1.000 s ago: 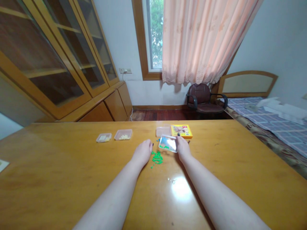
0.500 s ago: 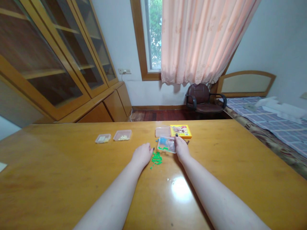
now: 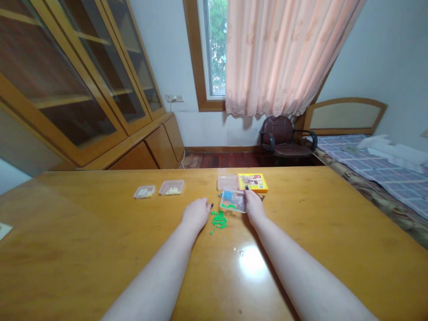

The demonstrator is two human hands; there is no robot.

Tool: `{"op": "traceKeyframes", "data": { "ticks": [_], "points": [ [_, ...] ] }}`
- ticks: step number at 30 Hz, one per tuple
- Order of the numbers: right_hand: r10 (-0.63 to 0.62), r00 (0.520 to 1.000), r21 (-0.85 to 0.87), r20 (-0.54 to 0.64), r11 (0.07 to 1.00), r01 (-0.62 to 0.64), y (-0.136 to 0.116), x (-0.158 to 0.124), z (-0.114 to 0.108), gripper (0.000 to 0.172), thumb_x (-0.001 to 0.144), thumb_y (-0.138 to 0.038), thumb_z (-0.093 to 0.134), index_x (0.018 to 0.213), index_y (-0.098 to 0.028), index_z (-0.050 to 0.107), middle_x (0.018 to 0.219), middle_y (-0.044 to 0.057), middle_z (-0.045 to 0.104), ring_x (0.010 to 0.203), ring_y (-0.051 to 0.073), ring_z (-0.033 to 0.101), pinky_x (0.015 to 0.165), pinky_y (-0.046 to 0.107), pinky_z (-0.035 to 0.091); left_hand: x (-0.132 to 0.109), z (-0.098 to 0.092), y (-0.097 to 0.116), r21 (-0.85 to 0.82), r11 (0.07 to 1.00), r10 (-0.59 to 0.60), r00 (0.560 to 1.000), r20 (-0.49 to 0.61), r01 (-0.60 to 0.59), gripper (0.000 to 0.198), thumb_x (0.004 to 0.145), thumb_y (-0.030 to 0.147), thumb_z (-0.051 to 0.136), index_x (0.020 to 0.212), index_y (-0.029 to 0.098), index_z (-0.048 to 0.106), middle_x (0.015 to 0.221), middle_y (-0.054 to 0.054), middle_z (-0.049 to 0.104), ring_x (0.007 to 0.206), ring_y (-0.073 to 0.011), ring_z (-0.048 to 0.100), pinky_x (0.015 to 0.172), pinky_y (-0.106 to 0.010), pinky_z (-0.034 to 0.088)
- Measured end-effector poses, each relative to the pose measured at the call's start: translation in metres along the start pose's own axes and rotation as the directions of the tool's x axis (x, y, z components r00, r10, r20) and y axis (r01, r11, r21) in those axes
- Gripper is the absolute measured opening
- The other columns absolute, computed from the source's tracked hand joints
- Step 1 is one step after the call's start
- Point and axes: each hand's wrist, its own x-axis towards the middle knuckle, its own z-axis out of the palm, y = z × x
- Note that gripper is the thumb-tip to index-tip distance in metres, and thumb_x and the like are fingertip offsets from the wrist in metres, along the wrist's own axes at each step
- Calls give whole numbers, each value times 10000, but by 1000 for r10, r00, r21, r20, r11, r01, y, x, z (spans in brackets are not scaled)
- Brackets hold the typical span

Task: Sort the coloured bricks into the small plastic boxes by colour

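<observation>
My right hand [image 3: 255,206] grips the right side of a small clear plastic box [image 3: 238,208], held tilted just above the table. Several green pieces lie along the box's lower edge, and blue pieces [image 3: 227,195] show through or behind it. To the left, my left hand [image 3: 196,213] is closed with its fingers curled. What it holds, if anything, is hidden. Just right of that hand a loose pile of small green building bricks [image 3: 219,220] is spread on the table. Behind the held box are an empty-looking clear lid or tray [image 3: 227,183] and a yellow box [image 3: 253,182] with a printed picture.
Two clear containers stand further left on the wooden table [image 3: 87,232]: one with cream pieces [image 3: 171,187], one smaller with pale pieces [image 3: 145,192]. Brown pieces [image 3: 262,197] lie by my right hand. Beyond the table are an office chair [image 3: 282,136], a bed and a glass-door cabinet.
My left hand has shifted slightly left, away from the green pile. My right hand keeps the clear box in nearly the same place.
</observation>
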Motion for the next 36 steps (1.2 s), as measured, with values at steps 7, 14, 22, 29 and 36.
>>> {"op": "traceKeyframes", "data": {
  "ticks": [7, 14, 22, 29, 36],
  "points": [
    [-7, 999, -1, 33, 1000, 8, 1, 0, 0, 281, 682, -442, 488, 668, -185, 602, 598, 31, 644, 525, 160, 543, 525, 268, 412, 1, 2, 2, 35, 998, 44, 999, 25, -45, 283, 877, 323, 325, 864, 180, 569, 864, -99, 619, 790, -205, 595, 659, -298, 410],
    [-20, 996, -20, 82, 1000, 22, 6, 0, -1, 335, 677, -506, 520, 691, -181, 601, 658, 39, 663, 511, 154, 532, 511, 266, 411, -14, -19, 14, -192, 946, 211, 946, -245, -261, 279, 886, 306, 310, 786, 192, 544, 800, -45, 582, 792, -153, 542, 714, -253, 387],
    [-62, 988, -45, 140, 997, 69, 13, 1, -1, 350, 693, -517, 518, 694, -177, 603, 679, 35, 664, 498, 140, 511, 505, 254, 396, -19, -20, 25, -286, 914, 247, 954, -167, -287, 305, 866, 360, 395, 1117, 196, 451, 983, -60, 592, 890, -179, 561, 770, -275, 410],
    [7, 997, 2, 76, 1000, -7, 8, 2, -2, 345, 688, -514, 491, 705, -185, 593, 615, 31, 652, 437, 139, 492, 449, 256, 384, -30, -29, 4, -82, 994, 95, 963, 252, -76, 451, 759, 581, 425, 803, 173, 612, 811, -105, 652, 769, -238, 611, 654, -299, 426],
    [9, 998, 51, 57, 999, -12, 7, 2, -1, 292, 672, -469, 518, 691, -186, 591, 614, 21, 645, 453, 133, 494, 473, 256, 404, -26, -27, -10, -115, 985, 161, 924, 346, -129, 438, 457, 522, 710, 738, 202, 606, 666, -15, 626, 605, -184, 570, 495, -239, 341]
  ]
}}
